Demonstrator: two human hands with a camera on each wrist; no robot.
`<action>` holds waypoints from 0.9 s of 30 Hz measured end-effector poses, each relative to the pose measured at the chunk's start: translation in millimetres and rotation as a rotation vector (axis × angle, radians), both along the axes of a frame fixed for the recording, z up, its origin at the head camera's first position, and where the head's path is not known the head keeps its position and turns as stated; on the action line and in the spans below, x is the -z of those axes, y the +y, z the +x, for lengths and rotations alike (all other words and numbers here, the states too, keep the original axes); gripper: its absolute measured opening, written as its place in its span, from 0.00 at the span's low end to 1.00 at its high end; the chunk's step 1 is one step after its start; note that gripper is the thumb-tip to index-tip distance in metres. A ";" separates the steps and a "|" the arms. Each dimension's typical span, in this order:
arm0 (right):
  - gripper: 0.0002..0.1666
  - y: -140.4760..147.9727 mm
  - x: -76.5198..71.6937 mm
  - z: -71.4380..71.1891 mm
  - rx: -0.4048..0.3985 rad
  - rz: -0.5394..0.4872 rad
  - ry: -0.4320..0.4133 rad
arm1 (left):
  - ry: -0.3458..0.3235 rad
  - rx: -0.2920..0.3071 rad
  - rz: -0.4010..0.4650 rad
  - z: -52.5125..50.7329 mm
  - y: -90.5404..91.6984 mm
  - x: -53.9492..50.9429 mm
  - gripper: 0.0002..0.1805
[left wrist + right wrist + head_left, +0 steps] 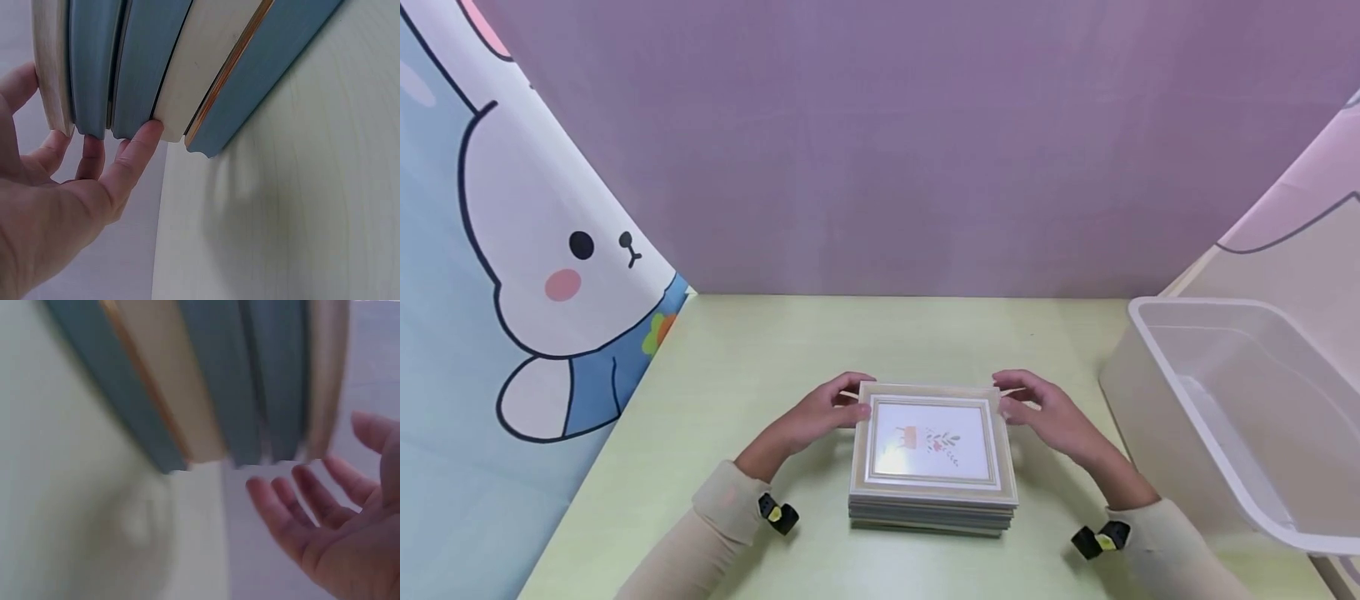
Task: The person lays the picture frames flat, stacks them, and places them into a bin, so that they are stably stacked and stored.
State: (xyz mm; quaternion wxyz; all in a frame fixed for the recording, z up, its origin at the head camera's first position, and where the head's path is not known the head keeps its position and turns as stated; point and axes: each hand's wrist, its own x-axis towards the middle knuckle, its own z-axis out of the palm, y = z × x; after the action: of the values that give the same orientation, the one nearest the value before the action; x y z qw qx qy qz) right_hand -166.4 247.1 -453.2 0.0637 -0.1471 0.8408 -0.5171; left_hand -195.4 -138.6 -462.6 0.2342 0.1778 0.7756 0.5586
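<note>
A stack of several picture frames lies on the table, cream and blue by turns when seen from the side. Its top picture frame (933, 442) is cream and holds a print of a plant with leaves. My left hand (816, 414) is at the far left corner; in the left wrist view its thumb and fingertips touch the edges of the stacked frames (150, 62). At the far right corner is my right hand (1051, 414). In the blurred right wrist view its fingers are spread loosely beside the stack (219, 381), holding nothing.
A large white plastic bin (1195, 433) stands to the right of the stack. The pale green table (737, 350) meets a purple backdrop (910, 167) behind. A printed rabbit curtain (580, 250) hangs on the left.
</note>
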 end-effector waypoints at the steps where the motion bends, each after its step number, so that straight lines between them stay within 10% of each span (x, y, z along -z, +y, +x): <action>1: 0.25 1.6 -5.5 0.6 0.020 0.051 0.042 | -0.001 -0.001 0.003 0.2 0.2 0.3 0.28; 14: 0.30 35.8 -74.9 29.9 0.238 0.292 0.308 | 0.001 -0.003 0.002 -0.5 -0.7 0.9 0.28; 27: 0.32 69.0 -100.0 48.4 0.450 0.535 0.367 | -0.003 -0.004 -0.002 -1.1 -1.6 3.0 0.28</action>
State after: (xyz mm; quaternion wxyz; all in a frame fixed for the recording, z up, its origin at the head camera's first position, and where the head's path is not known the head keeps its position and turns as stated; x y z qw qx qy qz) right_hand -118.0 316.1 -353.1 -0.1666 -0.0273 0.9545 -0.2458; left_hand -196.4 -140.2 -465.6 0.2343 0.1752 0.7762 0.5585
